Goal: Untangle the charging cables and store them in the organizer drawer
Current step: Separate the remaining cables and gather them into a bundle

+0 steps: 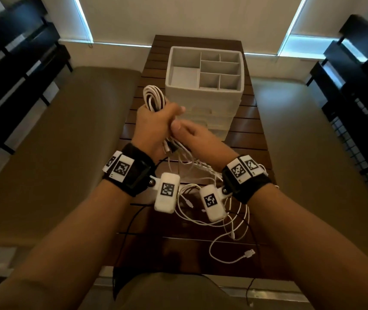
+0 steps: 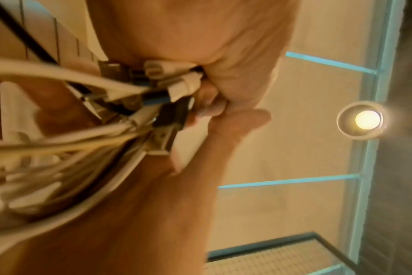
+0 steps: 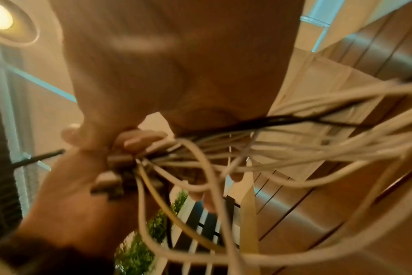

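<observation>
My left hand (image 1: 156, 126) grips a coiled bundle of white charging cables (image 1: 154, 99) in front of the white organizer (image 1: 203, 89). The left wrist view shows its fingers (image 2: 212, 104) curled round several plugs (image 2: 176, 87) and cable ends. My right hand (image 1: 194, 135) is pressed against the left one, thumb up, and holds the strands trailing beneath. In the right wrist view white cables (image 3: 294, 148) and a black one (image 3: 282, 119) fan out from under the right palm (image 3: 153, 74). More tangled white cable (image 1: 200, 220) hangs down to the table, ending in a USB plug (image 1: 249, 253).
The organizer has open top compartments and a stack of drawers (image 1: 214, 117) below, all pushed in. It stands on a narrow dark slatted wooden table (image 1: 245, 135). A thin black cable (image 1: 129, 222) hangs off the near left edge. Dark benches line both sides of the room.
</observation>
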The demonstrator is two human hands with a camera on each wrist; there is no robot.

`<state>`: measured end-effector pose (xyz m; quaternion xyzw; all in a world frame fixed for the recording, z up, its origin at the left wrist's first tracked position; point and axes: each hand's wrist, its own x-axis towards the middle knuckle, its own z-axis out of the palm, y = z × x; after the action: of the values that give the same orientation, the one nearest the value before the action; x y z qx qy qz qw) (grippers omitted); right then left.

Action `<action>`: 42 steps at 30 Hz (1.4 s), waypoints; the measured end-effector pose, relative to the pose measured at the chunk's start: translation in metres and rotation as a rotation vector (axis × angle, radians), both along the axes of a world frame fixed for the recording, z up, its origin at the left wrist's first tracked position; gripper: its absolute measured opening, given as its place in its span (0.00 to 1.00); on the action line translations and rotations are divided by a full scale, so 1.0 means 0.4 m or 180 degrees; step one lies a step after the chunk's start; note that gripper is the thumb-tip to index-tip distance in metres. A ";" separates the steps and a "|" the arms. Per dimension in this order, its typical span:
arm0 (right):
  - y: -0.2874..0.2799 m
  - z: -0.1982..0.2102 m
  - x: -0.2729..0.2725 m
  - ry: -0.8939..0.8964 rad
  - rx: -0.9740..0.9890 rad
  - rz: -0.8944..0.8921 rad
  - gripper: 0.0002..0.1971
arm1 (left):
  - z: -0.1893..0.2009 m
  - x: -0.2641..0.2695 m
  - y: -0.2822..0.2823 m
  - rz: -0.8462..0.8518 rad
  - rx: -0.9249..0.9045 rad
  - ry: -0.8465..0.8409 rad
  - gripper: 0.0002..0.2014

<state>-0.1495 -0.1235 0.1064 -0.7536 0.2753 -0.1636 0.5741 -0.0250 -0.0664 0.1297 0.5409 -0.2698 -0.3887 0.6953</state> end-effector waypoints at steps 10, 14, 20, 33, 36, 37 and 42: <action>0.018 0.037 -0.014 -0.0010 0.0156 0.0465 0.21 | 0.047 0.015 0.015 -0.0229 -0.0532 0.0869 0.24; 0.024 0.043 -0.017 -0.0119 0.0174 0.0440 0.20 | 0.057 0.017 0.016 -0.0263 -0.0664 0.0817 0.24; 0.021 0.016 -0.022 -0.0226 0.0201 0.0426 0.23 | 0.042 0.018 0.010 -0.0471 -0.0728 0.1200 0.25; 0.028 0.056 -0.027 -0.0371 -0.0079 0.0235 0.15 | 0.112 0.057 0.003 -0.1067 -0.1201 0.1436 0.28; 0.016 0.082 -0.061 -0.0172 -0.0143 0.0481 0.07 | 0.145 0.080 0.012 -0.1050 -0.1248 0.1249 0.27; 0.014 0.084 -0.073 -0.0060 -0.0193 0.0567 0.06 | 0.149 0.090 0.013 -0.1039 -0.1213 0.1196 0.27; -0.021 0.074 -0.093 0.0853 -0.0628 0.1064 0.09 | 0.115 0.107 0.002 -0.1018 -0.0234 0.0615 0.24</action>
<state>-0.1866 -0.1320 0.1361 -0.8561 0.2031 0.0091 0.4751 0.0180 -0.0656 0.1757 0.4256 -0.2983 -0.5343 0.6667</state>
